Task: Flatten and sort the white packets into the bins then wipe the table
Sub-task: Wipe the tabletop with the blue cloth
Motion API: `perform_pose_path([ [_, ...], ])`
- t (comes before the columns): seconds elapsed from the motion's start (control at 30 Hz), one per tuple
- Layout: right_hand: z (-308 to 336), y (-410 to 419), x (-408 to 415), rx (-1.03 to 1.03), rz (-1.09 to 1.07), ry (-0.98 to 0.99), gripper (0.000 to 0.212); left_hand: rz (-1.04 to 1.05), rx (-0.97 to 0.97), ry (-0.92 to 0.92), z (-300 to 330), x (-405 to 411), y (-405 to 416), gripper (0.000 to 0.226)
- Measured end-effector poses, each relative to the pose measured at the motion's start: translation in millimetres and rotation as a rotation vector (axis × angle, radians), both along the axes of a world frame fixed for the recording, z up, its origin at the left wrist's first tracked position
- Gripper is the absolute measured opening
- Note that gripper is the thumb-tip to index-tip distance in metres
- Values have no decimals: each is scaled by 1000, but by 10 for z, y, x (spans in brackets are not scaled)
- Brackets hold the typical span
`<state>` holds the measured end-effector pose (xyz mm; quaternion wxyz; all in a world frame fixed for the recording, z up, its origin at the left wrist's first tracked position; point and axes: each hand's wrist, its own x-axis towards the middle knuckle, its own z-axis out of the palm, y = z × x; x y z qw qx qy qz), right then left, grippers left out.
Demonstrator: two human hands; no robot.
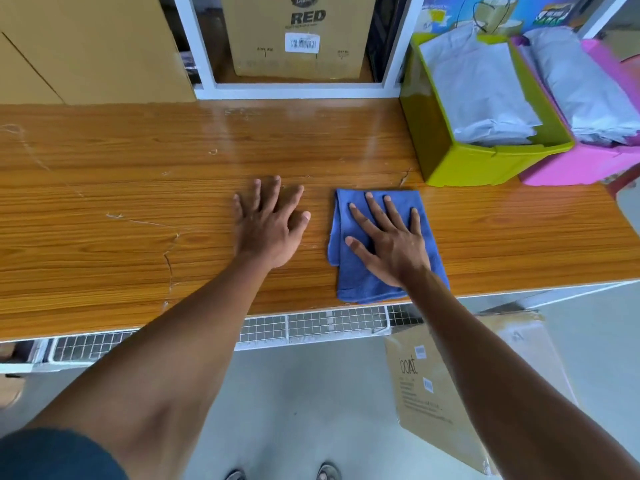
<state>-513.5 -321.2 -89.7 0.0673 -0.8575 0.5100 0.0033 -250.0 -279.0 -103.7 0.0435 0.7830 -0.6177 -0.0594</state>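
**Two flat hands, one cloth, two filled bins**

The right hand [391,237] lies flat, fingers spread and straight, pressing on a folded blue cloth [384,247] just right of the frame's centre. The cloth sits near the front edge of the bench, and its lower corner reaches almost to that edge. The left hand [270,225] rests palm down, fingers fanned apart, directly on the bare wood just beside the cloth, holding nothing.

The wood-grain laminate bench [138,202] runs across the whole middle of the frame, glossy, with pale scuffs and a thin crack line in its left half. A white wire grid shelf [311,327] shows under its front edge, and a grey floor lies below.

In the upper right stand two plastic bins side by side, touching: one lime-green bin [450,161] and one pink bin [571,168]. Each holds a stack of white packets, those in the green [478,84] and those in the pink [585,88], lying flattened; the count within each stack cannot be told.

Behind the bench stand a brown cardboard box printed "RED" [298,36] inside a white frame, and plain cardboard at upper left. Another cardboard box [433,393] leans on the floor at lower right.
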Motion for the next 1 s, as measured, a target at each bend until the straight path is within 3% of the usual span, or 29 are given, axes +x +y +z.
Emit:
perform_pose_path([
  [0.13,-22,62,-81,12,-5,1,64,-3,5,-13,21,-12,3,69],
  [0.4,21,-1127,202,23,63,36,65,3,-10,-8,-27,-7,-4,64],
  [0.67,-21,-296,-101,6,30,-5,64,-8,6,-19,24,-17,27,68],
  [0.9,15,-1166,160,2,34,27,62,1,-14,-20,-25,-15,-1,64],
  [1.0,-22,-1084,162,-8,6,29,66,-1,-9,-28,-3,-15,-5,65],
])
